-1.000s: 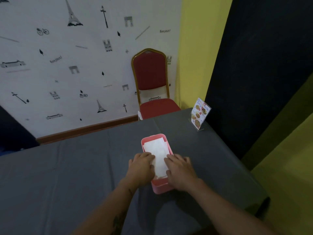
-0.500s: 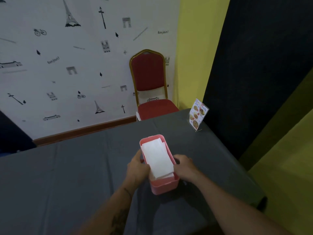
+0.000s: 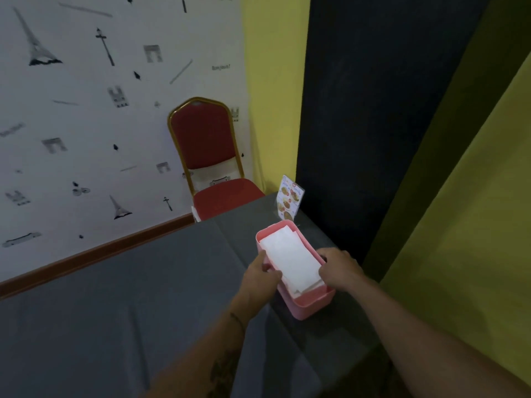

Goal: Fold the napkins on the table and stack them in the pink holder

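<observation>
A: Where's the pink holder [image 3: 309,304]?
B: On the grey-clothed surface [image 3: 143,282], far-right part, near the edge. Long axis runs away from the person, slightly angled.

A: Napkins [image 3: 290,258]?
B: White folded stack lying inside the holder, top sheet fills most of the opening. A few lower edges peek out at the near end & far right corner, so not perfectly squared.

A: Left hand [image 3: 260,278]?
B: At the holder's left long wall. Fingers curled narrow, tips at the napkin stack's left edge. Can't tell if they pinch a sheet or just press the rim.

A: Right hand [image 3: 340,270]?
B: Opposite side, over the right wall near the near end. Fingers bent in close, touching the stack's right edge. Real grip or just contact, can't tell; knuckles hide the tips.

A: Anything else around?
B: Small menu card stand [image 3: 288,201] just beyond the holder, upright at the far corner. Red chair w/ gold frame [image 3: 205,156] behind the surface, against wallpaper w/ Paris motifs [image 3: 86,110]. Yellow & dark wall panels to the right.
</observation>
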Demonstrator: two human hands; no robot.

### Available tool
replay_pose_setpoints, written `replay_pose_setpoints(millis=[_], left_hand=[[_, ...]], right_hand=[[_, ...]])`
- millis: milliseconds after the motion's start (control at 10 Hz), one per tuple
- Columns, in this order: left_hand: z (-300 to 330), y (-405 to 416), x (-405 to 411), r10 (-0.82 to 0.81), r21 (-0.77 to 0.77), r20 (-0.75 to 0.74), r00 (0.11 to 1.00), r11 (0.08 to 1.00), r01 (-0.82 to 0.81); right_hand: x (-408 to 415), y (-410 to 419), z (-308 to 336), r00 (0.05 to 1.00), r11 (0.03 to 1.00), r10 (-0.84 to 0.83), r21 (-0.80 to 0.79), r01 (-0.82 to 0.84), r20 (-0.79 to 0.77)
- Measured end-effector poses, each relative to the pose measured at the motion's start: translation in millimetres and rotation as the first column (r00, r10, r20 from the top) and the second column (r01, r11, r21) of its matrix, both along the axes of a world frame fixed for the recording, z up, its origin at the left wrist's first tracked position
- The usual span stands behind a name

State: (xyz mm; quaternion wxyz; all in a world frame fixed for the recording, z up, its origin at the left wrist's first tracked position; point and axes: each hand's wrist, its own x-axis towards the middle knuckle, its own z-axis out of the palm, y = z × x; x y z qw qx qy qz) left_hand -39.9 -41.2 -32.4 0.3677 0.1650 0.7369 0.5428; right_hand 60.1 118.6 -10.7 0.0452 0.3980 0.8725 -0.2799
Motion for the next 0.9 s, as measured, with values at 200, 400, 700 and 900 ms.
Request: replay_pose_setpoints(millis=[200,400,700,900], left_hand=[[1.1,46.4,10.8,-0.075,-0.049,0.04,0.996,0.996,0.077],[-1.0,67.9,17.3,-0.158,-0.055,0.024,0.987,0.986,0.159],[14.2,56.4,10.1,-0.141,-0.083,-0.169,0.975,0.988,0.128],[49.5,10.7,-21.2,-0.096,-0.289,-0.449,0.888,0.956,-0.043]], right_hand=[[13.0,35.9,-6.3,0.998,0.997,-0.054,0.05,0.053,0.029],[19.3,58.6,-12.3,0.995,0.994,-0.09,0.063,0.087,0.044],[10.4,48.2,3.7,0.997,0.972,-0.076,0.22,0.08,-0.025],[-30.1,10.4,40.9,0.969,0.972,0.135,0.217,-0.089,-0.207]])
